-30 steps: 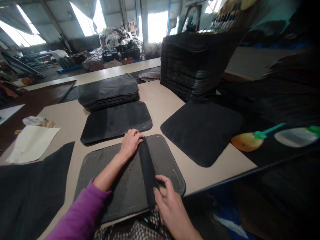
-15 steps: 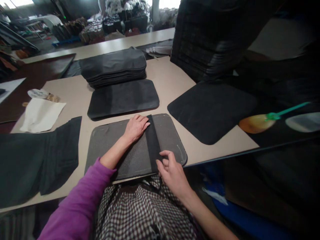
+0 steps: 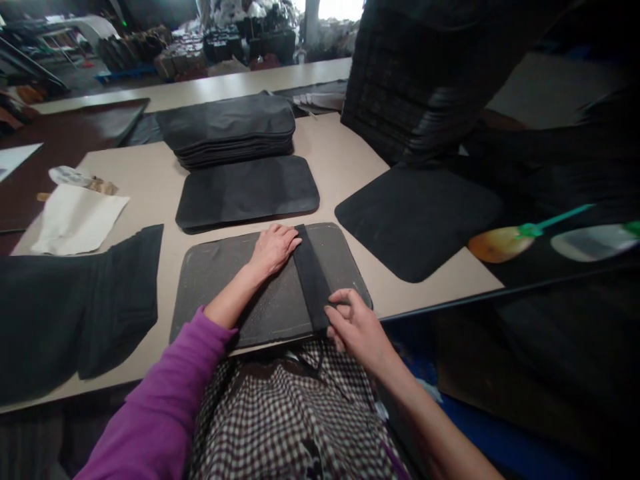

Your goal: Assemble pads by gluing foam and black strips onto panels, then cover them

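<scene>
A grey rounded panel (image 3: 225, 287) lies flat at the table's near edge, in front of me. Across its right half runs a narrow black strip (image 3: 313, 277), slanting from the far edge to the near edge. My left hand (image 3: 274, 250) lies flat on the panel, palm down, its fingertips touching the strip's far end. At the near end, my right hand (image 3: 357, 327) has its fingers bent around the strip's right edge, thumb and forefinger close together. The exact pinch is partly hidden by the fingers.
Beyond the panel are a black rounded piece (image 3: 247, 193) and a folded black stack (image 3: 227, 130). Another black piece (image 3: 415, 220) lies right, near an amber bottle (image 3: 495, 245) with a green nozzle. Black sheets (image 3: 120, 300) and a white cloth (image 3: 77, 217) lie left; a tall dark stack (image 3: 400, 87) rises behind.
My right hand has shifted a little right, and the near end of the strip has swung right with it. My left hand stays pressed at the far end.
</scene>
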Tool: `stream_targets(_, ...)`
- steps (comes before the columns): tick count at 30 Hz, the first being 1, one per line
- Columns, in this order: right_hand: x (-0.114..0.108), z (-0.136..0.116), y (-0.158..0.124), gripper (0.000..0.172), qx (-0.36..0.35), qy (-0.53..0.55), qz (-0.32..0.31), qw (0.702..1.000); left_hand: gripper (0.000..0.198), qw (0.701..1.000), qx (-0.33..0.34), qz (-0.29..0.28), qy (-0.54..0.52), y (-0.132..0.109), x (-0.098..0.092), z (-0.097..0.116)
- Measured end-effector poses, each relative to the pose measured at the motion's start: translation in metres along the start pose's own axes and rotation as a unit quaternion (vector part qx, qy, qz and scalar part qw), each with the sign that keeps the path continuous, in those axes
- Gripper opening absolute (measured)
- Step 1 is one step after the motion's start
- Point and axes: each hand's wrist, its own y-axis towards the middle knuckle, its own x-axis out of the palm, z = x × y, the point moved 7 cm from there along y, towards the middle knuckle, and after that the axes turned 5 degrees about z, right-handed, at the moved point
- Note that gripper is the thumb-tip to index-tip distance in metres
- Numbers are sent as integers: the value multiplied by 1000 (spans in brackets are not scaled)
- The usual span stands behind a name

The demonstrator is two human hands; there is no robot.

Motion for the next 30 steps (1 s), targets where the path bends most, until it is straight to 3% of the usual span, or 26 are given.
stream_targets(8, 6, -3, -5, 17, -88, -178, 6, 980, 38, 999, -2, 20, 30, -7, -1, 5)
stream_targets(24, 8, 3, 0, 10, -117, -231, 5, 966, 35, 1000, -16, 16, -9, -10, -3, 5)
stream_targets(27, 11, 4, -3, 15, -147, -319, 8, 936, 35, 1000, -16, 14, 10, -11, -9, 9)
stream_targets(30, 8, 13, -11, 27, -204, -460, 37, 864, 39, 999, -12, 8, 49, -13, -12, 15)
